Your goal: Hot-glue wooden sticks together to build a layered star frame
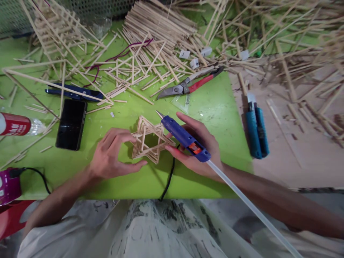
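A six-pointed star (141,145) built from stacked thin wooden sticks lies on the green tabletop between my hands. My left hand (110,152) is open at its left side, thumb and fingers spread apart. The fingertips reach the star's left point; whether they press on it I cannot tell. My right hand (200,148) is closed around a blue glue gun (180,132), whose metal nozzle points up and left above the star. A long translucent glue stick (249,204) sticks out of the gun's rear. My right thumb and a fingertip are at the star's right point.
Red-handled pruning shears (188,84) lie beyond the star. A phone (71,124), dark blue pliers (75,92) and a bottle (21,124) are at left. Teal utility knives (257,132) lie at right. Piled sticks (158,28) and stick frames fill the back. A black cable (171,175) crosses the front edge.
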A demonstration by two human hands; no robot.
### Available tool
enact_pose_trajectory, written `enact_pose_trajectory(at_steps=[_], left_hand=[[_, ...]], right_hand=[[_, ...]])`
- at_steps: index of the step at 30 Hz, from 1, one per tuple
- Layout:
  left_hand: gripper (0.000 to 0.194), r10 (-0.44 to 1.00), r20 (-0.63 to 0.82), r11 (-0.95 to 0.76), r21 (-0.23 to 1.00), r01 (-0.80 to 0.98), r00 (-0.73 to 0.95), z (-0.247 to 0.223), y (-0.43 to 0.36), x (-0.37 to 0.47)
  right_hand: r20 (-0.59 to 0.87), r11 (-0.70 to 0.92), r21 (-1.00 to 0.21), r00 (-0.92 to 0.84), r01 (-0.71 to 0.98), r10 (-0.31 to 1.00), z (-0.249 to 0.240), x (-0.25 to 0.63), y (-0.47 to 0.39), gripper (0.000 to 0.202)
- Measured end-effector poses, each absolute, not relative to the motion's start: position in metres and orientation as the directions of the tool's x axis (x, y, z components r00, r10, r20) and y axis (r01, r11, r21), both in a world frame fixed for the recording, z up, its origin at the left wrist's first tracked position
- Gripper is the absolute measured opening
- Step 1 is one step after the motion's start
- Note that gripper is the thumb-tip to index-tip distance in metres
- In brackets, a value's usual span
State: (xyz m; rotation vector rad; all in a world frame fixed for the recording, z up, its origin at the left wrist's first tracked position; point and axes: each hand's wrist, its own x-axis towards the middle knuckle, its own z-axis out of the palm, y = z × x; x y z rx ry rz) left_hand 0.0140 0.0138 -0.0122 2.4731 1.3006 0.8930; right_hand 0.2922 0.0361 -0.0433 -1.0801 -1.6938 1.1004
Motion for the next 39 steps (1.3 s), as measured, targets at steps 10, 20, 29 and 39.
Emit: enact_pose_trajectory(at_steps=[10,20,29,39], left_hand=[[0.083,0.706,0.332,-0.707,0.385,0.593,0.626,-0.030,0.024,0.004],[0.071,0.535,0.428,-0.837,0.151,0.526,0.729,-0.035,0.031,0.007],[0.056,0.498,0.444,-0.844,0.048,0.535,0.745,-0.036,0.031,0.010],[0.063,0.517,0.438,-0.842,0.107,0.528,0.735,-0.040,0.030,0.007]], right_hand=[[0.245,0.322,-0.907,-0.281,0.272,0.928,-0.017,0.314,0.046,0.073],[0.231,0.298,-0.894,-0.226,0.335,0.946,-0.024,0.336,0.026,0.067],[0.269,0.351,-0.879,-0.272,0.322,0.924,-0.026,0.340,0.021,0.070],[0.332,0.410,-0.857,-0.274,0.313,0.903,-0.024,0.340,0.022,0.052]])
